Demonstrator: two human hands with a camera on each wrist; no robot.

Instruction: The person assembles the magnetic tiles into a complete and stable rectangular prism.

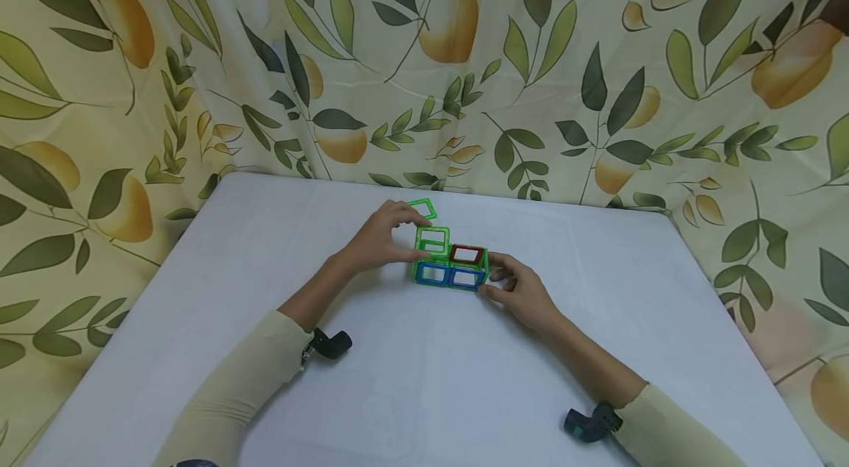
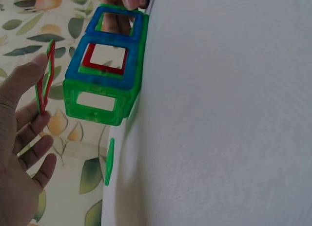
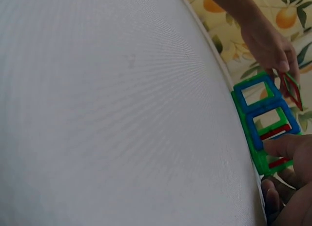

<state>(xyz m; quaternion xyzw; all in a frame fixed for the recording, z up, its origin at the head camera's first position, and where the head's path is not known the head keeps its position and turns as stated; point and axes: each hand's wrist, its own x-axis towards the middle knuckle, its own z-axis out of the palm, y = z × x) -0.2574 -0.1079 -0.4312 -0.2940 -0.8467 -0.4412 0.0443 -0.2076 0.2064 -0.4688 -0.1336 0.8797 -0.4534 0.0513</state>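
Near the table's far edge stands a box-like block [image 1: 449, 276] of magnetic tiles, see-through frames in blue, green and red. Two blue frames make up its front; a red frame [image 1: 467, 247] shows on top at the right. My left hand [image 1: 381, 239] pinches a square magnetic tile [image 2: 50, 58] with green and red edges between thumb and fingertips, above the block's left end. On the right end, my right hand [image 1: 527, 294] grips the block, thumb at the front and fingers behind. A loose green tile [image 1: 431, 209] lies beyond my left fingers, partly hidden by them.
A white cloth covers the table [image 1: 411, 378]. Behind its far edge hangs a curtain [image 1: 517, 99] printed with fruit and leaves. Dark wrist cameras, one on the left sleeve [image 1: 332, 344] and one on the right [image 1: 592, 423], stick out over the cloth.
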